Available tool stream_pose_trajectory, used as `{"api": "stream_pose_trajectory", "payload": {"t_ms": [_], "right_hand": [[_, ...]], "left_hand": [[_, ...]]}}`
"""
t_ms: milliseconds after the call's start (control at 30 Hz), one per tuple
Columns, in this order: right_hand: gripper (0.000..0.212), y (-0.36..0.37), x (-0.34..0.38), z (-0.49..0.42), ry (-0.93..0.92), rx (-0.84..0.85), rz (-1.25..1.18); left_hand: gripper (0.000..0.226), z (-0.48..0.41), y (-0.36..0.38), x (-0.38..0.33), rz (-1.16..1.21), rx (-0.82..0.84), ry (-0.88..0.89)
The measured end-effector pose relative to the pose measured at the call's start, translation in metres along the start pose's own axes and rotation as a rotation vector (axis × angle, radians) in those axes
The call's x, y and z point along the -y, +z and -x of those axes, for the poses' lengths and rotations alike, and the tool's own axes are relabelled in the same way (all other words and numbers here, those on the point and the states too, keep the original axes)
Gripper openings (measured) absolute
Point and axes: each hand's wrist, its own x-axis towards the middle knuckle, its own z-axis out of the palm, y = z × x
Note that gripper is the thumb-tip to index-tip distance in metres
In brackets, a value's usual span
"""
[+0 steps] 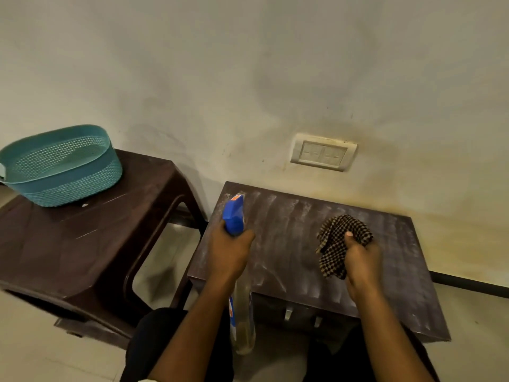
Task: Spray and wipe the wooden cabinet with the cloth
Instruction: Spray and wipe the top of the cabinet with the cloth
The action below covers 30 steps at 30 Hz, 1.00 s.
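— Head view: what is being shown, left to right?
— A teal basket (59, 172) is being carried on a brown stool (91, 244), which is standing near the wooden cabinet (289, 230), on its left. A spray bottle (234, 215) is being gripped by the left hand (230, 253) over the cabinet's left front corner, with the nozzle being aimed forward across the top.
— And the cloth?
— The checked cloth (337, 238) is being held bunched in the right hand (362, 260), above the middle of the top. The cabinet is lying directly below and ahead of both hands, its long axis running left to right and its top streaked pale. A wall socket (323, 153) is being seen behind it. Nothing is judged to be blocking the spray.
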Motion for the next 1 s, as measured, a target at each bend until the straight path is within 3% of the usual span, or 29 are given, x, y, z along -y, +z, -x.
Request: {"api": "stream_pose_trajectory", "payload": {"t_ms": [200, 300, 433, 567, 733, 900, 1000], "right_hand": [[0.028, 0.041, -0.012, -0.050, -0.145, -0.315, 0.172], [0.029, 0.071, -0.021, -0.073, -0.188, -0.353, 0.235], [0.041, 0.123, -0.046, -0.084, -0.271, -0.190, 0.445], [0.034, 0.165, -0.072, -0.078, -0.343, 0.086, 0.719], [0.030, 0.176, -0.061, -0.069, -0.466, 0.119, 1.157], [0.061, 0.159, -0.062, -0.076, -0.460, 0.284, 1.276], [0.067, 0.154, -0.072, -0.078, -0.496, 0.349, 1.248]], "left_hand": [[0.009, -0.047, 0.007, 0.016, -0.039, 0.007, -0.040], [0.011, -0.067, 0.006, 0.026, -0.046, 0.029, -0.086], [0.011, -0.081, 0.004, 0.032, -0.008, 0.076, -0.156], [0.007, -0.091, 0.006, 0.037, -0.004, 0.159, -0.218], [0.013, -0.095, 0.010, 0.045, -0.052, 0.200, -0.230], [0.015, -0.101, 0.003, 0.050, -0.085, 0.181, -0.270], [0.019, -0.104, 0.003, 0.052, -0.088, 0.162, -0.277]]}}
